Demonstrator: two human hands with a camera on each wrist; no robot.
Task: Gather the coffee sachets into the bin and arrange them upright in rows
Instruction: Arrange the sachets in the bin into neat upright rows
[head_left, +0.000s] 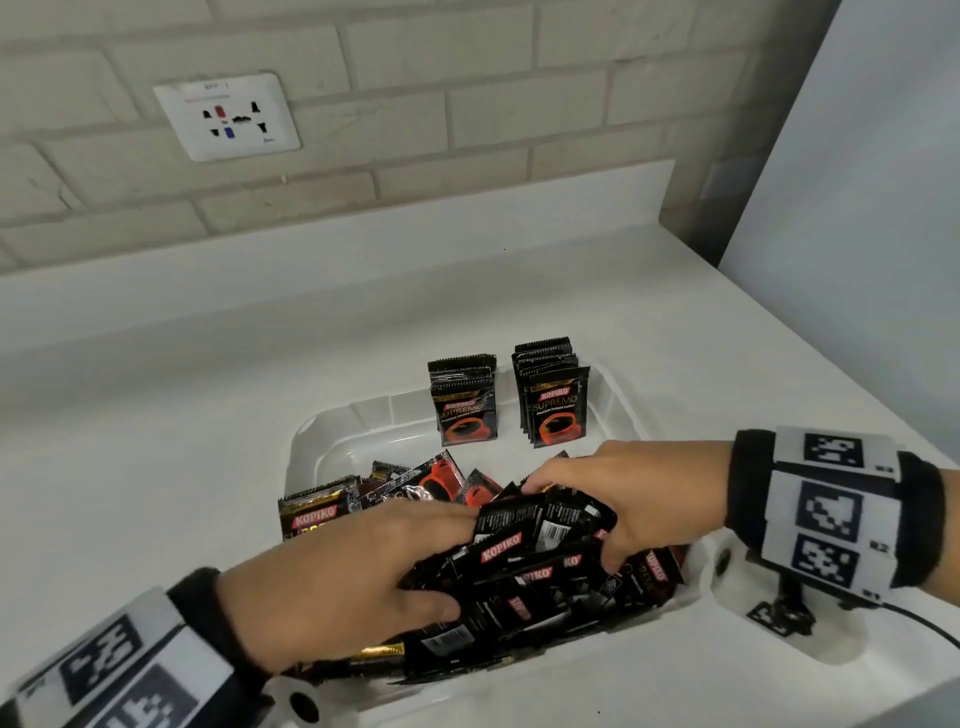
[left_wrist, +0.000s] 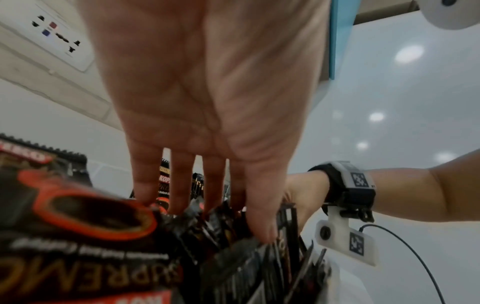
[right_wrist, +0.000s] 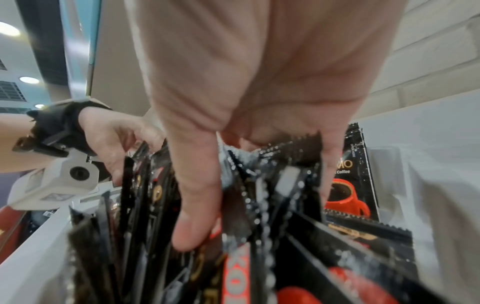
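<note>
On the bench (head_left: 156, 405) sits my bin (head_left: 311, 441). Its near half holds a loose sachet heap (head_left: 545, 571); two upright rows (head_left: 511, 400) stand at its far side. My left hand (head_left: 332, 587) and right hand (head_left: 639, 499) grip a bundle of the heap between them, fingers curled.

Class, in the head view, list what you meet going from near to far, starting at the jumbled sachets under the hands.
Loose pile of sachets → two upright rows of sachets → far rim of the bin → bare countertop → wall socket.
</note>
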